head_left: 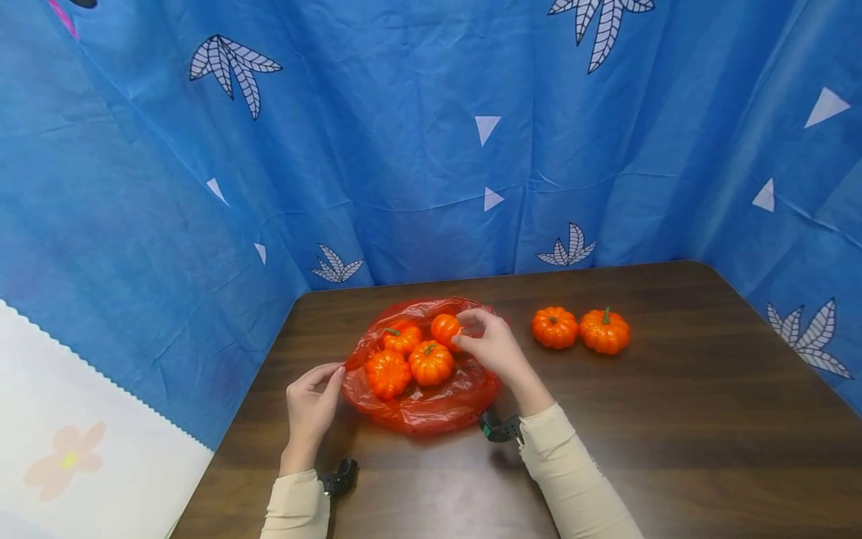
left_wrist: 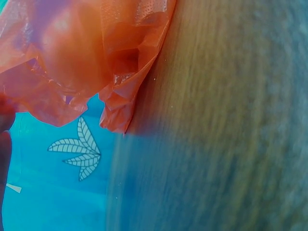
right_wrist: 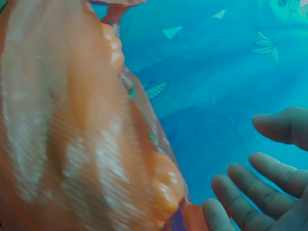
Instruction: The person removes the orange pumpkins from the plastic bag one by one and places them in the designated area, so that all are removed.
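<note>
Blue curtain point(head_left: 417, 150) backs the tabletop point(head_left: 687, 449), where four pumpkins point(head_left: 432, 363) lie in the red bag point(head_left: 431, 421) toward the far edge, left hand point(head_left: 312, 404) pinching its rim, right hand point(head_left: 497, 350) beside them, grip loose and empty, while two unbagged pumpkins point(head_left: 555, 328), nearer the far right corner, appear outstanding.

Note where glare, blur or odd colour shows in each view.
Head: soft glare on the near part of the table, small highlights on the pumpkins; left wrist: curtain tinted turquoise, table grain smeared toward the right edge; right wrist: bag blurred, with whitish glare streaks.
</note>
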A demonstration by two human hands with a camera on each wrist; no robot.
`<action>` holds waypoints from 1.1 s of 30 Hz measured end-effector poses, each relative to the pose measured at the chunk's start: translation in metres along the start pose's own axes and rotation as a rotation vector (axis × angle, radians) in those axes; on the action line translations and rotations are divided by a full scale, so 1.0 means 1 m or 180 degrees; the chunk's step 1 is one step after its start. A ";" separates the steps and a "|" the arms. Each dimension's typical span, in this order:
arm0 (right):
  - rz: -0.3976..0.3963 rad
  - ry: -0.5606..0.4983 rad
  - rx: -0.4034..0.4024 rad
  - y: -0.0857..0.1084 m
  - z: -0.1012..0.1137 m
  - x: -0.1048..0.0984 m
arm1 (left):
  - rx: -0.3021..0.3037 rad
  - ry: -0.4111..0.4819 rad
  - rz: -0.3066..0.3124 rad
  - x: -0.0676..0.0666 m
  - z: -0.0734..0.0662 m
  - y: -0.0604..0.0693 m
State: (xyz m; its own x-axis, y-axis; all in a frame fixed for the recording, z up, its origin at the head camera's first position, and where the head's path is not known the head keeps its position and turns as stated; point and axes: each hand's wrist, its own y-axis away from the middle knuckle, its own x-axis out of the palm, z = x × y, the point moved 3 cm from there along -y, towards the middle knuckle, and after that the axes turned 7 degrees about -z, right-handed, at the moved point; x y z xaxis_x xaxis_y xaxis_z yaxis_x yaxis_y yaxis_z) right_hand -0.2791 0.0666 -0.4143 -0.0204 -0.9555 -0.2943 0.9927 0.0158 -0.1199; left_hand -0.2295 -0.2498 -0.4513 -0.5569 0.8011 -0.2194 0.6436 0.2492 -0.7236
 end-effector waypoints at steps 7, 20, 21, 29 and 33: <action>-0.0033 0.0040 0.0249 0.000 -0.007 0.011 | -0.0064 -0.0079 -0.0018 0.000 0.000 0.000; 0.0083 0.0053 0.0585 0.001 -0.024 0.030 | -0.0147 -0.0121 -0.0023 0.000 0.000 0.001; 0.0087 0.0084 0.0590 0.001 -0.026 0.032 | -0.0149 -0.0093 -0.0013 -0.001 0.000 0.001; 0.0089 0.0207 0.0679 0.003 -0.030 0.037 | -0.0141 -0.0062 -0.0002 0.000 0.000 0.001; 0.0106 0.0332 0.0674 0.003 -0.032 0.039 | -0.0201 -0.0156 -0.0028 0.000 -0.005 0.000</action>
State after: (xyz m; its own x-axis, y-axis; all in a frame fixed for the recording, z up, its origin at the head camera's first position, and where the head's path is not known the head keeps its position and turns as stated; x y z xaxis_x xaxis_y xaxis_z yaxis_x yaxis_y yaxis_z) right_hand -0.2804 0.0392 -0.4564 0.0115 -0.9197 -0.3924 0.9956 -0.0259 0.0897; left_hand -0.2271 -0.2470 -0.4481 -0.5867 0.7715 -0.2460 0.6696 0.2913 -0.6833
